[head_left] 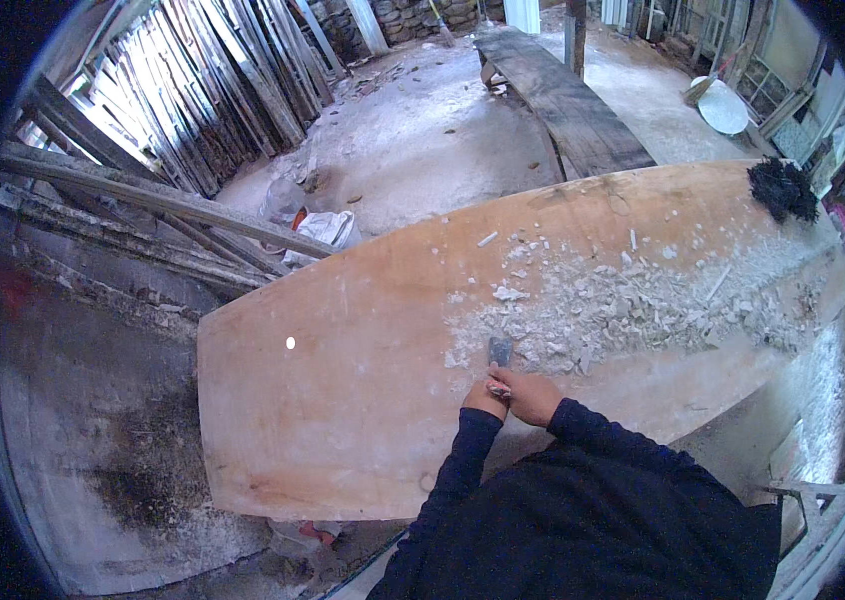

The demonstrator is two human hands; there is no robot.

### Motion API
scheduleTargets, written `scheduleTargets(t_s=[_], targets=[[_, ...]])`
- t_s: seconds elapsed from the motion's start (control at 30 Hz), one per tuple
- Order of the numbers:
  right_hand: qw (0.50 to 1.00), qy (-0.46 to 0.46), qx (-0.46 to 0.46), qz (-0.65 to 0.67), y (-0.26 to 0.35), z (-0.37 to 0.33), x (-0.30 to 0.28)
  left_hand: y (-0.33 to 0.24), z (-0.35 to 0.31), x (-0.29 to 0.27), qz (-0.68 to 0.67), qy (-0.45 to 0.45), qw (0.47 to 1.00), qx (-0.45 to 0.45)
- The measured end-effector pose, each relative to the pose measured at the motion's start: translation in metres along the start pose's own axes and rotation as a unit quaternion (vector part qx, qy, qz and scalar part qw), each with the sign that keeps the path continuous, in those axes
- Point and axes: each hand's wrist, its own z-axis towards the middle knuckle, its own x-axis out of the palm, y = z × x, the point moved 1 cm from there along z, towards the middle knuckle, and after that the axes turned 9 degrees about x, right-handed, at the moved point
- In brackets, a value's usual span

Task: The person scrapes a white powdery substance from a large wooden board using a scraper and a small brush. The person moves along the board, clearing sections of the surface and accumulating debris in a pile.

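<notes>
Beyond my left hand (484, 400) and right hand (535, 398), both clasping a scraper (501, 351), white flakes (633, 310) suggest scraping that wants flat pushes.

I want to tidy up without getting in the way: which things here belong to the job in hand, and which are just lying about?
Seem to belong to the job:
- flat-bladed scraper, held by the left hand and right hand
- wooden board beneath it
- white flakes on the board

Apparently just lying about:
- black fibrous bundle
- dark wooden bench
- white sack
</notes>
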Motion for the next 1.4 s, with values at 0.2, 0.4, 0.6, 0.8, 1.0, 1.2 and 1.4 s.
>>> scheduleTargets(t_s=[0.2,0.4,0.6,0.8,1.0,1.2,1.4], targets=[[0.996,-0.079,-0.02,0.038,-0.012,0.052,-0.009,-0.014,0.051,-0.013,0.037,-0.096,0.993,-0.06],[0.998,-0.047,-0.02,0.022,0.002,0.028,-0.02,-0.02,0.027,-0.028,0.027,-0.042,0.997,0.057],[0.999,0.026,-0.004,0.043,0.011,-0.007,0.014,0.0,-0.027,-0.009,-0.007,0.021,0.998,-0.052],[0.993,-0.074,-0.048,0.079,-0.007,0.048,0.008,-0.023,0.026,-0.033,0.012,-0.044,0.998,-0.046],[0.994,-0.038,-0.082,0.064,0.0,0.047,0.002,0.005,0.023,-0.029,0.064,-0.025,0.997,0.018],[0.998,0.011,-0.026,0.047,0.0,0.004,0.022,-0.018,-0.03,-0.017,0.048,-0.012,0.996,-0.075],[0.992,-0.079,-0.069,0.067,-0.007,0.065,0.016,-0.008,0.032,-0.035,0.068,-0.034,0.994,-0.084]])
